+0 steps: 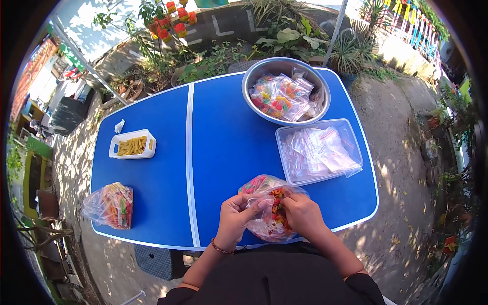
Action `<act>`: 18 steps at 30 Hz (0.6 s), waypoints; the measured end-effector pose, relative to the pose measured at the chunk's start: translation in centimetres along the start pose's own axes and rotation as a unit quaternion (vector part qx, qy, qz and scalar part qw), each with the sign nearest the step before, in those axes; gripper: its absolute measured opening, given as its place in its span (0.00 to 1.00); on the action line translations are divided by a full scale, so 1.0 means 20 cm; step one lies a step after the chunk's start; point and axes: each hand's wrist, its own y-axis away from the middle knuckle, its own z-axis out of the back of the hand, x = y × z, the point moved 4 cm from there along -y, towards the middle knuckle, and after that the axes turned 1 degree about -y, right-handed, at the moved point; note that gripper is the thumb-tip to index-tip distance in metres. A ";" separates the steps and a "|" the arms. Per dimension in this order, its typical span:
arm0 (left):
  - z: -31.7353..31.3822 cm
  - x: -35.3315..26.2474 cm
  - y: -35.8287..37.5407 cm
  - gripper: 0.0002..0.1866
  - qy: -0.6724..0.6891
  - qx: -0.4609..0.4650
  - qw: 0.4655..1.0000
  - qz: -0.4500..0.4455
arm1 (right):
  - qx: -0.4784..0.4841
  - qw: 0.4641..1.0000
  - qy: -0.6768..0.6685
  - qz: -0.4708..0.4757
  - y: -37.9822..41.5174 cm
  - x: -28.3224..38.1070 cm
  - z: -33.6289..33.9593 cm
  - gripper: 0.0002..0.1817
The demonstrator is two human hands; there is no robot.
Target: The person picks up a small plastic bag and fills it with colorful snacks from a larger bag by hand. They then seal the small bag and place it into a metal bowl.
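A large clear plastic bag (266, 183) of colourful pieces lies at the table's front edge, its contents showing between my hands. My left hand (239, 216) pinches a small clear bag (258, 202) over the large bag's left part. At the right of the opening, my right hand (303, 213) has its fingers closed among the red and orange pieces (278, 213); what they hold is hidden. Behind the large bag, a clear plastic box (284, 170) holds many flat, empty-looking small bags (320, 150). Filled small bags (284, 94) lie in a round metal bowl (247, 101) farther back.
On the left half of the blue table (162, 183) are a white basket (133, 154) of yellowish sticks, a crumpled white scrap (119, 126) and a plastic bag (113, 206) of colourful sticks. A dark stool (157, 262) stands under the front edge.
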 end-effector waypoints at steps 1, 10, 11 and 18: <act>0.00 -0.01 0.00 0.11 -0.006 0.000 1.000 -0.002 | 0.001 1.000 0.009 0.002 0.00 -0.01 0.00 0.11; -0.03 -0.03 0.04 0.15 -0.149 0.061 0.983 -0.084 | -0.155 0.925 -0.347 -0.024 -0.02 0.05 0.23 0.08; -0.04 -0.02 0.04 0.15 -0.170 0.075 0.978 -0.091 | -0.160 0.939 -0.304 0.030 -0.02 0.08 0.26 0.08; -0.07 -0.07 0.04 0.17 -0.271 0.120 0.945 -0.140 | -0.115 0.961 -0.216 0.132 -0.06 0.19 0.31 0.11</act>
